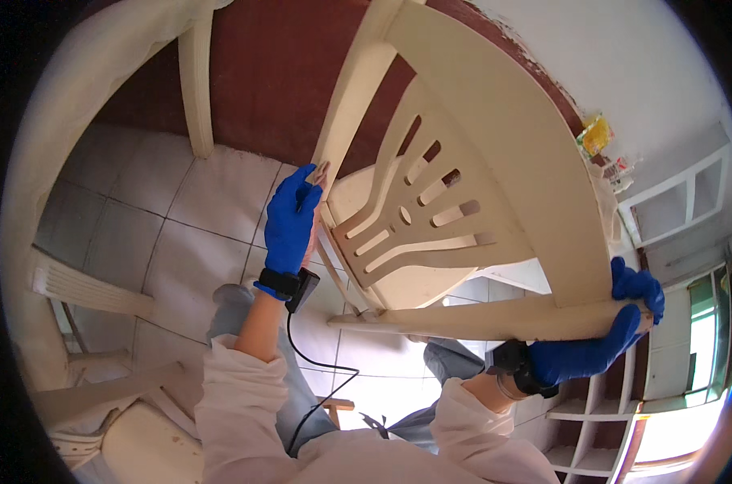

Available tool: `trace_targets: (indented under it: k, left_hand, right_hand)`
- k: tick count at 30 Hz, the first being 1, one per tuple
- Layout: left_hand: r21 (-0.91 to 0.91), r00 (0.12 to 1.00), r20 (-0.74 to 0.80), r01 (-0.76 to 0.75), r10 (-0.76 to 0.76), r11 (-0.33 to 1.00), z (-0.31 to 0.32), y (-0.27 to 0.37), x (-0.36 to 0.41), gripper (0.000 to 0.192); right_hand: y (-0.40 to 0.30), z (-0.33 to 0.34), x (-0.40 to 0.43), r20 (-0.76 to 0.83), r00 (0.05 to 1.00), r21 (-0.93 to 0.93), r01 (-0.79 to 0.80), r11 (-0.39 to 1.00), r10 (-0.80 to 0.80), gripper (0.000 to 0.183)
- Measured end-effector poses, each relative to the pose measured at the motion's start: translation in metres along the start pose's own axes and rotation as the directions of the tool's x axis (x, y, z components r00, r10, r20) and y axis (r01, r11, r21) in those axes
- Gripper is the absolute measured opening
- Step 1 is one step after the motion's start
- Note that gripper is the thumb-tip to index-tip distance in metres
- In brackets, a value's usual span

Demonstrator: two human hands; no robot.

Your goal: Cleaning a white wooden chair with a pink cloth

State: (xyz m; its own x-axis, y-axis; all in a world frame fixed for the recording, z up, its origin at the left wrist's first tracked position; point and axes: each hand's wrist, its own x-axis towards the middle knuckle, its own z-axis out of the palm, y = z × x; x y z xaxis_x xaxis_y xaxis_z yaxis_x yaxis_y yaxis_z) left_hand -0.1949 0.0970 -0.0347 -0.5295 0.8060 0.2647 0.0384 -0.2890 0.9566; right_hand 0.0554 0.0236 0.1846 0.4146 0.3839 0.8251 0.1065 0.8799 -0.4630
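A cream wooden chair [493, 163] with a slotted, fan-shaped backrest fills the middle, its curved top rail towards the right. My left hand [288, 221], in a blue glove, holds a pinkish cloth [321, 173] against one side post [357, 91] of the backrest. Part of the cloth hangs behind that wrist. Also gloved in blue, my right hand [590, 357] grips the end of the other side post [469, 320], where it meets the top rail. The chair's round seat [360, 193] shows partly behind the slots.
A cream table [57, 115] with fluted legs curves along the left. Another cream chair [148, 441] stands at lower left. White shelving [590, 417] is at lower right. A yellow packet [596, 136] lies by the wall. A black cable [323, 363] runs from my left wrist.
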Motion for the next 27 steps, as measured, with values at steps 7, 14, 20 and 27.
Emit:
trace_targets:
  k: [7,14,20,27]
  left_hand:
    - [0.166,0.991,0.089,-0.111,0.097,0.98,-0.009,-0.003,0.007,0.026]
    - [0.121,1.0,0.017,-0.001,-0.001,0.993,-0.013,-0.029,0.009,0.024]
    - [0.064,0.995,0.1,0.011,-0.018,0.998,-0.013,-0.043,0.007,0.016]
    - [-0.005,0.97,0.225,0.094,-0.091,0.996,-0.013,-0.022,0.001,0.017]
  right_hand:
    - [-0.004,0.01,-0.001,0.023,1.0,-0.026,0.005,1.0,-0.005,0.029]
    - [-0.002,0.002,0.0,0.07,0.997,0.021,-0.036,0.999,0.035,0.023]
    - [-0.003,-0.005,0.0,0.033,0.998,-0.02,-0.053,0.998,0.053,0.027]
    - [-0.007,0.005,-0.001,0.011,0.998,-0.013,-0.067,0.998,0.067,0.022]
